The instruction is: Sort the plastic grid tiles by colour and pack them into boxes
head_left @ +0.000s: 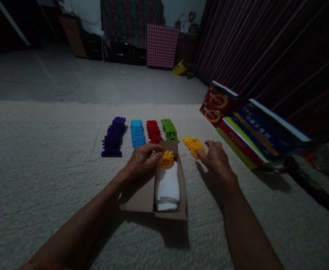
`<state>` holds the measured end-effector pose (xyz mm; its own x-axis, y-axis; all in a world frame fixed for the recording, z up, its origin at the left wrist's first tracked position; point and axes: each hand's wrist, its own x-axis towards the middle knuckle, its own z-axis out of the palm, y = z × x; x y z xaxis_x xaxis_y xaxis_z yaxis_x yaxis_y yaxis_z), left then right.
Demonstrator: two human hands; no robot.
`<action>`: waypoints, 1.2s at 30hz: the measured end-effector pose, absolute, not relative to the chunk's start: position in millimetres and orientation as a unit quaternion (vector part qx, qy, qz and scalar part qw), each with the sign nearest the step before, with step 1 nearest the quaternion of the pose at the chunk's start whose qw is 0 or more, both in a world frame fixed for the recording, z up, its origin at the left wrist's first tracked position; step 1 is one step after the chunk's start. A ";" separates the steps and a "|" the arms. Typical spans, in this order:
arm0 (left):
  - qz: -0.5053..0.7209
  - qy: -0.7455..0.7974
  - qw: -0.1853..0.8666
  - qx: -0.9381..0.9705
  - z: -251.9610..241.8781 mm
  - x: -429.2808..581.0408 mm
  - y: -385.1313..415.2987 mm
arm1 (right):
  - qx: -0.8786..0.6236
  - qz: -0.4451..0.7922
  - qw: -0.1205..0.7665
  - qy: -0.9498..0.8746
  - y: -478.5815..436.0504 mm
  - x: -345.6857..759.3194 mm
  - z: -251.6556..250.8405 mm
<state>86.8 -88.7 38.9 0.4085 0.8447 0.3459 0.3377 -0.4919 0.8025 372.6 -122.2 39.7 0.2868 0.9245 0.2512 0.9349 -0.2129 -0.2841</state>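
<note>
An open cardboard box (138, 195) sits on the pale quilted cover, its flap folded out to the left. Inside lies a folded white cloth (167, 187), with a small stack of yellow interlocking blocks (166, 159) at the far end. My left hand (144, 159) reaches over the box's left side, thumb and fingers closed against that stack. To the right of the box, more yellow blocks (193, 145) lie on the cover. My right hand (216, 159) is at their right end, thumb touching or nearly touching them, fingers curved and apart.
Beyond the box are rows of purple blocks (114, 137), light blue blocks (137, 134), red blocks (153, 131) and green blocks (169, 130). Red cartons (216, 103) and a blue carton (261, 125) stand at the right, near dark curtains (246, 45).
</note>
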 end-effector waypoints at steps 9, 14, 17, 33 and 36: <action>0.379 0.398 0.328 0.768 39.7 86.6 -89.0 | -0.815 0.037 0.187 -0.548 -121.8 361.4 14.7; 0.378 0.395 0.323 0.773 37.9 86.2 -87.3 | -0.799 0.046 0.189 -0.569 -122.2 374.9 20.5; 0.387 0.387 0.321 0.773 38.5 85.6 -86.5 | -0.773 0.041 0.229 -0.590 -123.3 383.1 30.2; 0.344 0.368 0.279 0.818 41.6 83.0 -86.8 | -0.632 0.386 0.431 -0.516 -125.0 339.4 36.9; 0.339 0.381 0.288 0.811 41.4 84.7 -87.5 | -0.640 0.354 0.421 -0.536 -122.8 336.6 24.4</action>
<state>84.7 -87.5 41.4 0.4792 0.8132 0.3302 0.4233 -0.5438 0.7247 336.6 -122.8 24.4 0.1745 0.9847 -0.0013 0.3888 -0.0701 -0.9186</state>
